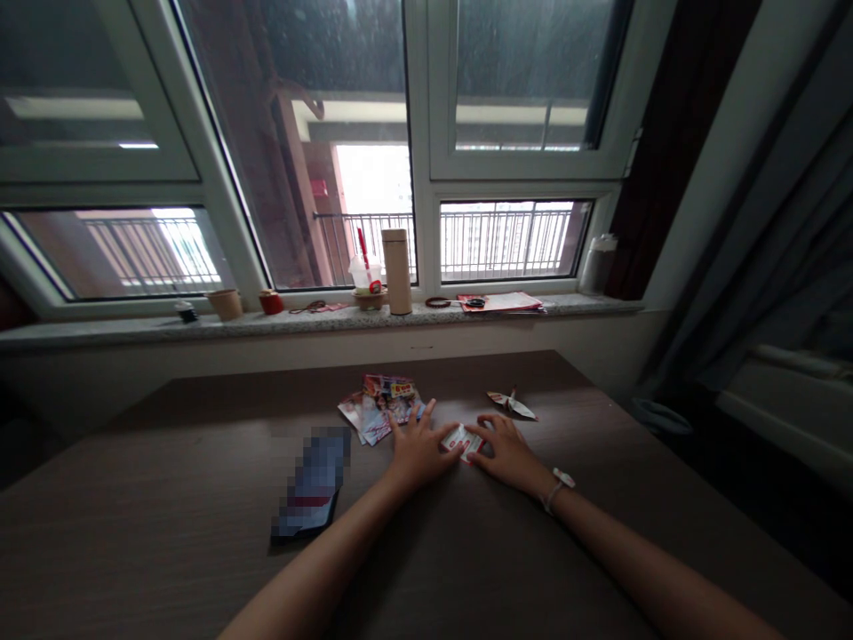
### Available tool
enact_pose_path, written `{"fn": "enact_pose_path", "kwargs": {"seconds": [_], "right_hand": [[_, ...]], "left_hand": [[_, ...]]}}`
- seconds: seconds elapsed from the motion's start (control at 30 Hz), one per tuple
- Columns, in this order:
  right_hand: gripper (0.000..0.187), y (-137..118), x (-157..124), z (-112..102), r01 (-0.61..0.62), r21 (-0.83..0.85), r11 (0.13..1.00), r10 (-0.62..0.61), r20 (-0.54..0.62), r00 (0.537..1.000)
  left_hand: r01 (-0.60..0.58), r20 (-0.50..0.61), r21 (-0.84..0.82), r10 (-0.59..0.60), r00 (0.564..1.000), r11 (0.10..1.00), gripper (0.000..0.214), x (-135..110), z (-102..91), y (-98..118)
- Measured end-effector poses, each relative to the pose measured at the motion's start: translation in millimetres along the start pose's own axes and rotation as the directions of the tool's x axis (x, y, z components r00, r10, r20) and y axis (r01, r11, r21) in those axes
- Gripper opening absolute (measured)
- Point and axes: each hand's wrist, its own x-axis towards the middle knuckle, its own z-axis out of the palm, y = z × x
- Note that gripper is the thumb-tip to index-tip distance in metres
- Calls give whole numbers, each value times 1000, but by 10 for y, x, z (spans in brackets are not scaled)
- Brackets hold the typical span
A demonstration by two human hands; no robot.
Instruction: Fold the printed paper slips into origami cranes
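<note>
A small folded piece of red-and-white printed paper (462, 439) lies on the table between my two hands. My left hand (421, 449) has its thumb and index finger at the paper's left side, while its other fingers spread toward a fan of colourful printed sheets (379, 404). From the right, my right hand (510, 452) holds the paper's other side with thumb and fingertips; a pale bracelet (558, 484) circles that wrist. Beyond the right hand rests a folded paper crane (512, 404) with wings spread. Fingers cover the paper's edges.
A dark phone (313, 489), partly blurred out, lies left of my left forearm on the brown table (200, 462). Along the windowsill (306, 322) stand a tan flask (398, 271), a plastic cup with red straw (365, 271), a paper cup (225, 304), scissors and papers.
</note>
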Motion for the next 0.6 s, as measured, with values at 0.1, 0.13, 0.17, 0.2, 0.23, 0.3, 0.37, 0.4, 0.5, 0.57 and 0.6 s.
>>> {"fn": "enact_pose_path", "kwargs": {"seconds": [0.1, 0.13, 0.17, 0.2, 0.23, 0.3, 0.37, 0.4, 0.5, 0.57, 0.6], "right_hand": [[54, -29, 5, 1, -3, -47, 999, 3, 13, 1000], [55, -40, 5, 1, -5, -62, 998, 7, 16, 1000], [55, -51, 4, 2, -8, -76, 997, 10, 19, 1000], [55, -61, 3, 2, -11, -88, 996, 13, 22, 1000], [56, -70, 1, 2, -13, -98, 995, 16, 25, 1000], [56, -83, -2, 1, -19, -113, 993, 23, 28, 999], [55, -93, -5, -3, -18, -120, 993, 22, 31, 999], [55, -97, -7, -7, -14, -120, 993, 17, 29, 999], [53, -107, -11, -22, -3, -107, 994, 4, 12, 1000], [53, -109, -14, -30, 0, -98, 995, 0, -3, 1000], [52, -107, -15, -33, 4, -95, 996, -5, -10, 1000]], "left_hand": [[7, 19, -5, -7, 1000, 1000, 47, 9, 2, -19], [6, 18, -6, -6, 1000, 1000, 47, 12, 6, -25], [4, 16, -7, -4, 1000, 1000, 47, 15, 9, -30], [2, 14, -7, -2, 1000, 1000, 47, 17, 13, -34], [0, 12, -8, 0, 1000, 1000, 47, 19, 16, -37], [-5, 9, -11, 5, 1000, 1000, 47, 21, 20, -41], [-6, 9, -12, 6, 1000, 1000, 47, 20, 15, -39], [-3, 12, -12, 4, 1000, 1000, 47, 18, 9, -36], [10, 22, -8, -10, 1000, 1000, 47, 11, -18, -21], [13, 15, -3, -13, 1000, 1000, 48, 5, -35, -11], [11, 10, 0, -11, 1000, 1000, 48, 3, -40, -8]]}}
